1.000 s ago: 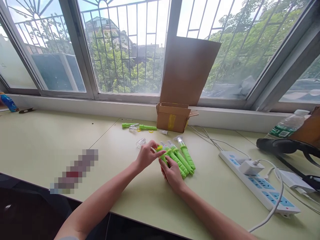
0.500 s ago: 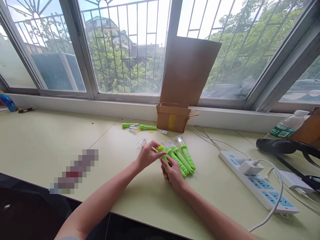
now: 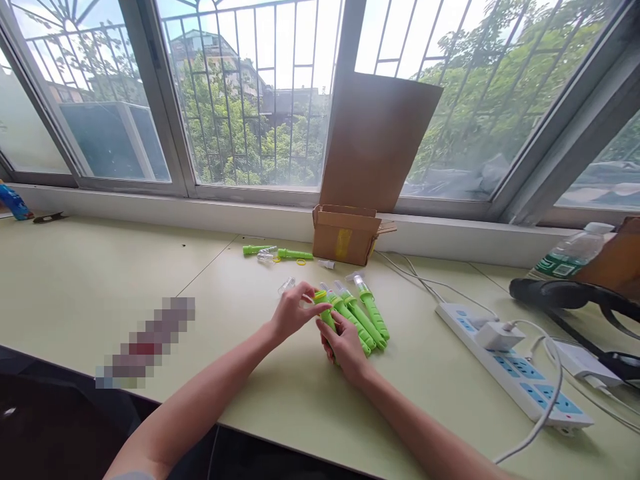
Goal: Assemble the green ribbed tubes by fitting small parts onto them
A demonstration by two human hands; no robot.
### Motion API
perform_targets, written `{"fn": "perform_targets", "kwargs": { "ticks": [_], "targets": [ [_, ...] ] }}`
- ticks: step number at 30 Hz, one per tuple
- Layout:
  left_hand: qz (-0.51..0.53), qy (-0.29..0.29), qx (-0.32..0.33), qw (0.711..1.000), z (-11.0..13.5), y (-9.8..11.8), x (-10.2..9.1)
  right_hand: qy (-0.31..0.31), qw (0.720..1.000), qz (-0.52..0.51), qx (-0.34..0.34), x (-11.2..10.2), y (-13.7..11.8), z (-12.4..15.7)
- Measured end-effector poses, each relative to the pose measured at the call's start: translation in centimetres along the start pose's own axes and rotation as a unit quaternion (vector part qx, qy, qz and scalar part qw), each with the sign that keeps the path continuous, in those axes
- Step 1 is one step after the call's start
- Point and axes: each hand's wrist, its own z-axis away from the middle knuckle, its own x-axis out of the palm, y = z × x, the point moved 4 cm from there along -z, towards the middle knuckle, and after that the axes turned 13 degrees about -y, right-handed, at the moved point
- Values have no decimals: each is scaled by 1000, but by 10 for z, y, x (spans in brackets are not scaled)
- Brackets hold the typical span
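Both hands meet over the table at one green tube, which is tilted with its yellow-ringed top end leaning away from the person. The right hand is curled around its lower part, the fingers hiding much of the body. The left hand is closed narrow at the top, thumb and fingers pinching the tube by the yellow ring; whether the fingertips press on the ring itself or on the green rim, I cannot tell.

Just to the right of the held tube, a group of green tubes with clear tips lies side by side. A clear plastic piece lies just beyond the left hand, and farther back, near the cardboard box, are two loose green pieces, more clear parts and loose yellow rings.

The step in hand looks to be fitting or adjusting the ring at the tube's mouth, since no clear tip is visible on this tube. The next move seems to call for a steady right-hand grip and small, even finger pressure from the left, keeping the ring level and the neighbouring tubes unknocked
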Motion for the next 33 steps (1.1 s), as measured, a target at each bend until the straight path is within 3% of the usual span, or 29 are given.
{"fn": "perform_targets", "kwargs": {
  "ticks": [11, 19, 22, 28, 33],
  "targets": [
    [-17, 0, 39, 999, 0, 0, -2, 27, 999, -12, -17, 0, -5, 2],
    [-33, -20, 32, 999, -1, 1, -1, -4, 999, -37, -21, 0, -7, 1],
    [-47, -17, 31, 998, -1, 3, -2, 8, 1000, -6, -14, 0, -5, 0],
    [-119, -24, 56, 991, 2, 12, -5, 81, 984, 159, -14, -4, -8, 1],
    [-119, -14, 65, 991, 2, 17, -6, 53, 984, 168, -31, -5, -12, 2]
  ]
}}
